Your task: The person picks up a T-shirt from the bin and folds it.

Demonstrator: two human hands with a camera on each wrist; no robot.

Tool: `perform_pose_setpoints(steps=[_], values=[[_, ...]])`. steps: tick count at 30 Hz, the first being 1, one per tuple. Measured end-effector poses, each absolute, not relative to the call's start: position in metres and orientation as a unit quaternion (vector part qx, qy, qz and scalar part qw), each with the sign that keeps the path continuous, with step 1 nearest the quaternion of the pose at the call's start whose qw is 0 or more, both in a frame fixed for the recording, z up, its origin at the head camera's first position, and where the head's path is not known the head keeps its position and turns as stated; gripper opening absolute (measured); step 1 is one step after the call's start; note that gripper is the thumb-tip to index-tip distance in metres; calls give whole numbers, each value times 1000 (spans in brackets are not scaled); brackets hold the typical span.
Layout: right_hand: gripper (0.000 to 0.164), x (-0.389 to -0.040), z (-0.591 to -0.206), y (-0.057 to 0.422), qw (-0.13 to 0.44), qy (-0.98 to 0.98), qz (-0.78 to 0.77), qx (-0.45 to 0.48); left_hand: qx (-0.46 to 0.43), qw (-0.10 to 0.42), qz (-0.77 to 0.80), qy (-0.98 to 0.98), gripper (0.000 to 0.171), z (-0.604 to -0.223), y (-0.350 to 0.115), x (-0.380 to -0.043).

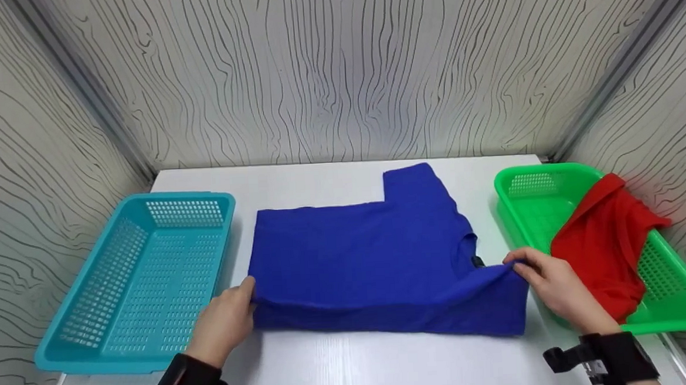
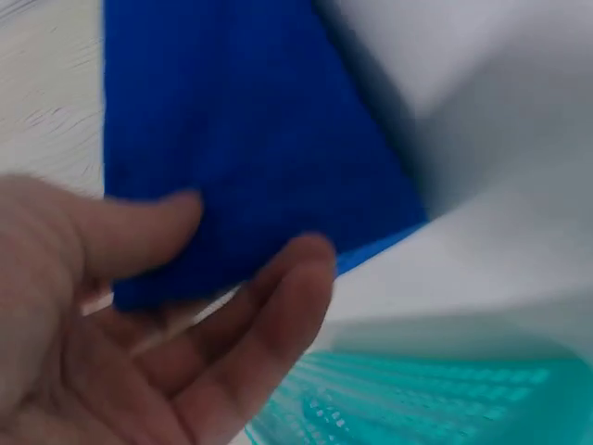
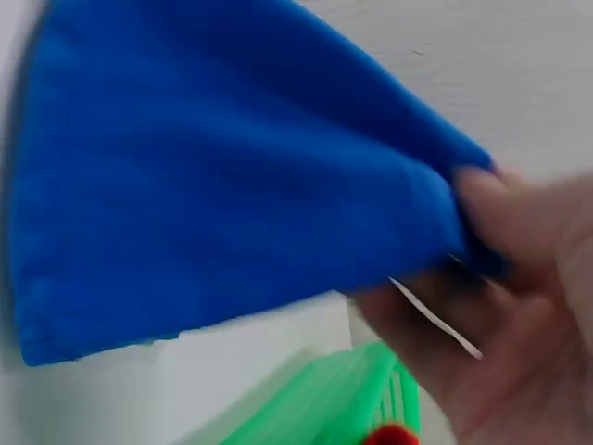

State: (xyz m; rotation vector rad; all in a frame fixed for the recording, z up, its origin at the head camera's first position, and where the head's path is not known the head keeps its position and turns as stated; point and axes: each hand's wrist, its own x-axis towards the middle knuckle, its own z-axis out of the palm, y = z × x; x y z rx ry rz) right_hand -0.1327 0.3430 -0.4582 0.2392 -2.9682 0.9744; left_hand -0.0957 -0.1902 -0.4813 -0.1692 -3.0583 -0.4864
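Note:
A blue T-shirt (image 1: 346, 251) lies sideways on the white table, its hem at the left and its collar at the right. One sleeve points to the back wall. The near side is lifted in a long fold between both hands. My left hand (image 1: 226, 319) pinches the hem corner, thumb on top and fingers beneath, as the left wrist view shows on the blue cloth (image 2: 232, 139). With thumb and fingertips my right hand (image 1: 553, 284) pinches the shirt near the shoulder; the near sleeve hangs below it, seen as blue fabric (image 3: 204, 185) in the right wrist view.
A turquoise basket (image 1: 227, 222) stands at the left of the table (image 1: 328, 363). On the right, a green basket (image 1: 505, 198) holds a red garment (image 1: 604, 243) draped over its right rim. Patterned wall panels (image 1: 336, 69) enclose the back and sides.

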Motion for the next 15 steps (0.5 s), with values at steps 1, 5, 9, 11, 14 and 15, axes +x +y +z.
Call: perform_pose_setpoints(steps=[1, 5, 9, 11, 14, 15], values=[[16, -138, -460, 339, 34, -950, 300, 75, -51, 36, -145, -988, 20, -481, -188, -100], [18, -159, -466, 327, 123, -946, 290, 73, -38, 64, -101, -992, 28, -486, -180, -115], [20, -177, -474, 319, 165, -934, 305, 80, -18, 52, -73, -996, 24, -494, -176, -127], [21, -184, -478, 317, 168, -927, 326, 83, -7, 41, -68, -997, 17, -497, -175, -132], [21, -193, -481, 315, 148, -912, 374, 81, 10, 24, -68, -997, 9, -502, -174, -138], [21, -195, -481, 315, 136, -906, 393, 82, 15, 21, -68, -997, 8, -503, -173, -139]])
